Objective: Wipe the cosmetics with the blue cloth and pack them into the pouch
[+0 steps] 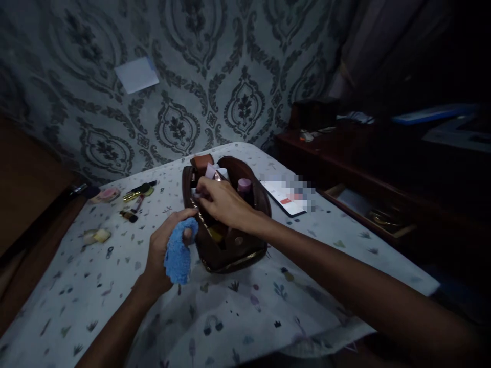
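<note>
A brown toiletry bag (251,248) stands unzipped on the table, with bottles and tubes inside, among them a purple-capped bottle (244,187). My left hand (157,248) is closed on a blue fluffy cloth (178,258), its fingertips at the bag's left rim. Over the opening, my right hand (222,202) reaches in with fingers curled together near the left inner side. What those fingers grip, if anything, is hidden. A pale tube (210,169) and a white cap (222,174) stick up just behind the right hand.
Makeup brushes (132,215) and other small cosmetics lie on the left of the patterned table cover (238,317). A lit phone (286,199) rests right of the bag. Beyond it, a dark wooden desk has an open drawer (368,214). A patterned wall rises behind.
</note>
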A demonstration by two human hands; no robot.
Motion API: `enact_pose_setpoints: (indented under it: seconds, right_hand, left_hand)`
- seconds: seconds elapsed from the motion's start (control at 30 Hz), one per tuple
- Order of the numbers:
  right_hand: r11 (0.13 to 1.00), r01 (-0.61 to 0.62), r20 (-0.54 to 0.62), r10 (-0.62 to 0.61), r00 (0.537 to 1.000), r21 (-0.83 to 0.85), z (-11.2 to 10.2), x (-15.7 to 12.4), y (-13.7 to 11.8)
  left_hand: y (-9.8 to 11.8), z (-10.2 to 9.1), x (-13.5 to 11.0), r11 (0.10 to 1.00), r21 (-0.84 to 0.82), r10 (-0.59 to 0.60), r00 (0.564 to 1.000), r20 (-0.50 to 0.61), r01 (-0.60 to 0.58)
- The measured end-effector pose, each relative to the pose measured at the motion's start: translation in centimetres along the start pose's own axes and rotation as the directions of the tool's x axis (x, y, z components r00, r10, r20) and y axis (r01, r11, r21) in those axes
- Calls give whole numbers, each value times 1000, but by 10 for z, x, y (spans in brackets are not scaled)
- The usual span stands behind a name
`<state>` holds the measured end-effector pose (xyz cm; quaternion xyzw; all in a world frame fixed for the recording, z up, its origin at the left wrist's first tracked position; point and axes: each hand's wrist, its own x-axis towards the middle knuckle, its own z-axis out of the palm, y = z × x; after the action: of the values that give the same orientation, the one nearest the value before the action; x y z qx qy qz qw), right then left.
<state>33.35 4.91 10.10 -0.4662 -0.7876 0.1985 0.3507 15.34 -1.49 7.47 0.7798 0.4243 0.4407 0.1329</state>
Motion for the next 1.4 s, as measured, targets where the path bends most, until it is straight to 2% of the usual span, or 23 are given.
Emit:
enact_pose_setpoints:
  seconds: [0.1,0.17,0.23,0.27,0.33,0.43,0.47,0.53,0.63,0.73,0.8,0.87,0.93,1.1,1.23,1.4]
  right_hand:
    - [1000,9,11,-9,1000,-23,-4,-2,0]
    - [999,50,-7,-50,999,-21,-8,-7,-1]
    - [993,114,-73,-116,991,-22,-13,-14,-4]
    - [988,149,-126,-151,980,-27,-14,-18,-7]
    - [974,222,-261,-227,938,-50,-14,-29,-16]
    - [926,373,-448,-358,820,-57,-3,-50,-37]
    - [896,443,-460,-410,788,-40,4,-57,-44]
    - [808,589,-373,-541,754,18,21,-70,-55]
    - [745,665,-173,-650,740,51,53,-82,-62]
    - [784,614,-23,-615,789,94,86,-82,-57]
    - [839,518,57,-533,844,169,104,-79,-50]
    - [879,400,83,-434,897,261,116,-75,-43]
    - [888,312,93,-361,928,338,125,-73,-38]
    - [878,242,127,-319,939,414,138,-74,-29]
    - [888,146,172,-241,955,436,147,-79,-23]
    - [902,16,259,-141,956,431,149,-79,-19]
  left_hand:
    - [-17,-3,-4,990,-12,-138,989,-59,138]
    - [-42,-10,-4,974,31,-223,973,-59,225]
    - [-74,-22,-1,951,170,-255,966,-38,258]
    - [-91,-29,2,914,294,-279,959,-44,280]
    - [-124,-46,12,744,588,-364,931,-43,318]
    - [-163,-70,34,648,668,-440,896,-63,366]
    - [-174,-76,43,627,681,-459,886,-70,379]
    - [-191,-85,62,601,697,-487,870,-69,392]
    - [-212,-86,88,611,700,-496,868,-27,370]
    - [-228,-79,105,640,689,-495,868,29,342]
    - [-234,-75,109,656,679,-497,866,61,328]
    - [-236,-74,108,670,671,-489,869,75,318]
    - [-237,-75,105,676,665,-473,879,60,319]
    - [-237,-72,100,647,676,-461,887,-20,352]
    - [-239,-58,102,654,682,-455,891,7,328]
    - [-232,-44,96,711,641,-405,914,35,291]
